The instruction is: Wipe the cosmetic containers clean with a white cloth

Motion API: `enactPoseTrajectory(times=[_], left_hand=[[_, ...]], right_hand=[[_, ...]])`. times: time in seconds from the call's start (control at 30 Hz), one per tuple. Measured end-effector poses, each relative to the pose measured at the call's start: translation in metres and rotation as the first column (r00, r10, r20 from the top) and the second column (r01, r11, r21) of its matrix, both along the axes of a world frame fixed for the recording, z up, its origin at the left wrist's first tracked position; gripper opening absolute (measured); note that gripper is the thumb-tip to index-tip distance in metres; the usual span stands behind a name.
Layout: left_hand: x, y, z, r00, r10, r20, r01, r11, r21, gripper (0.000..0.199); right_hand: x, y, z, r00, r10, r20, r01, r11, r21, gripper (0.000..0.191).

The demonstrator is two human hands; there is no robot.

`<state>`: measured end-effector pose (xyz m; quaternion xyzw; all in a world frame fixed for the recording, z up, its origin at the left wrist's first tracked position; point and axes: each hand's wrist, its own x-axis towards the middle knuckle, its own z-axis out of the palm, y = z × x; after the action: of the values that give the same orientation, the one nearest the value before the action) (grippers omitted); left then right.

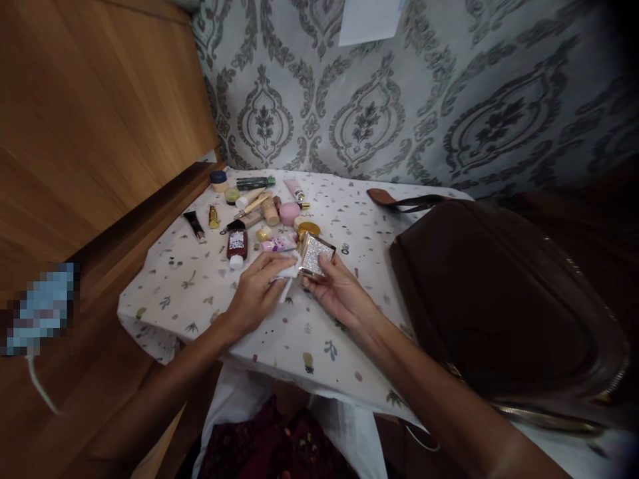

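A square, glittery silver compact with a gold edge is held between the thumb and fingers of my right hand. My left hand pinches a white wipe against the compact's left edge. Just beyond my hands lie a pink and white tube, a round gold-topped item and a pink rounded item. A dark red bottle with a white cap lies to the left of them.
More cosmetics, including a green-capped dark tube, a blue-lidded jar and a black tube, lie on the patterned tablecloth. A large brown bag occupies the right side. A wooden cabinet stands left.
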<state>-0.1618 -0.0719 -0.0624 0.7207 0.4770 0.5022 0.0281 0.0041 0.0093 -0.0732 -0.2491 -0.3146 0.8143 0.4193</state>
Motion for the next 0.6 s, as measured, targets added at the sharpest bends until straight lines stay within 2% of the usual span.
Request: enactPoseTrajectory(times=[0.1,0.2,0.33,0.6], left_hand=[[0.001,0.000,0.000,0.999,0.031,0.044,-0.030,0.999,-0.016,0.030],[0.001,0.002,0.002,0.996,0.062,0.067,-0.061,0.998,-0.016,0.028],[-0.002,0.006,0.003,0.995,0.070,0.067,-0.072,0.997,0.026,0.029],[-0.009,0.010,0.014,0.975,0.180,0.132,-0.184,0.983,0.016,0.030]], right_hand=[[-0.001,0.003,-0.004,0.999,0.014,-0.030,-0.016,0.999,-0.051,0.034],[-0.003,0.001,-0.005,0.998,0.043,-0.053,-0.046,0.997,-0.069,0.040],[-0.003,-0.003,-0.002,0.998,0.037,-0.044,-0.038,0.999,-0.039,0.047],[0.001,-0.004,0.002,0.996,0.042,0.077,-0.043,0.999,0.008,0.041]])
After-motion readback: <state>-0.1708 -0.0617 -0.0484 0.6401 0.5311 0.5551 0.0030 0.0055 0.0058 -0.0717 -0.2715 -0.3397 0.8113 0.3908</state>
